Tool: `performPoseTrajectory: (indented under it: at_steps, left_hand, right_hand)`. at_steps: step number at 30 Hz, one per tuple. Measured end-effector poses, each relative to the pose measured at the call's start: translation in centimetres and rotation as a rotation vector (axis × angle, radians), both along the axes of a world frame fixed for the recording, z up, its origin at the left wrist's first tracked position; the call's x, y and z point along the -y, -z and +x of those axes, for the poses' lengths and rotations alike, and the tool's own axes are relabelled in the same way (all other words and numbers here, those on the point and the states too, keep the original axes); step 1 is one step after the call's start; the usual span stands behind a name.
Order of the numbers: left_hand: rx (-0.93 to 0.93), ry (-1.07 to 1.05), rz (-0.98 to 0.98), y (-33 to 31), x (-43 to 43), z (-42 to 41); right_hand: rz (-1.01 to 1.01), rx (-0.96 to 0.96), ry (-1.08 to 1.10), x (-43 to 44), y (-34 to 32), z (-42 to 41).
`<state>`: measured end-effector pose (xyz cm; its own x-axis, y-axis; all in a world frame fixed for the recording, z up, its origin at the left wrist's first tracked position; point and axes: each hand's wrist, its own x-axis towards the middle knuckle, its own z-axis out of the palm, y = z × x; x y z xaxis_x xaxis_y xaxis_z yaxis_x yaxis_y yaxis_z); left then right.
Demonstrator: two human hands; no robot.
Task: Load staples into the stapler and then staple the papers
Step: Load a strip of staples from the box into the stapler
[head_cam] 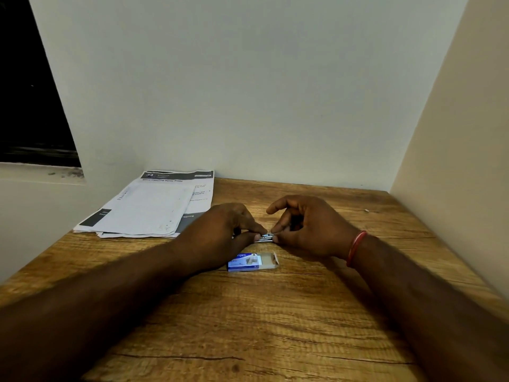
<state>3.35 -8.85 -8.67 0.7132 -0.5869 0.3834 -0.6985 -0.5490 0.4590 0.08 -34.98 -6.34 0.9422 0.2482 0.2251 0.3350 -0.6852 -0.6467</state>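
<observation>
Silvery stapler point(265, 237), mostly hidden, sits mid-frame on the wooden table point(275, 326), pinched between left hand point(225, 230) and right hand point(311, 227). Just below it lies a blue staple box point(245, 262), tray slid out, contents unclear. Papers point(148, 208) lie upper left.

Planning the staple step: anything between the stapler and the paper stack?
Nothing visible. The stapler, pinched by left hand and right hand, has only the left hand between it and the papers, back left. The staple box lies nearer the person, off that path.
</observation>
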Motion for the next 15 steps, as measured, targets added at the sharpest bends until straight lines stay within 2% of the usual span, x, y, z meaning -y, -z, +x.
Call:
performPoseTrajectory:
  at_steps: [13,15]
  left_hand:
    - [0.004,-0.035,0.012,-0.3,-0.5,-0.3]
    - [0.006,-0.06,0.002,-0.5,-1.0,-0.2]
  right_hand:
    - [0.047,0.019,-0.001,0.1,0.8,0.1]
    - [-0.016,0.018,0.02,0.2,0.7,0.1]
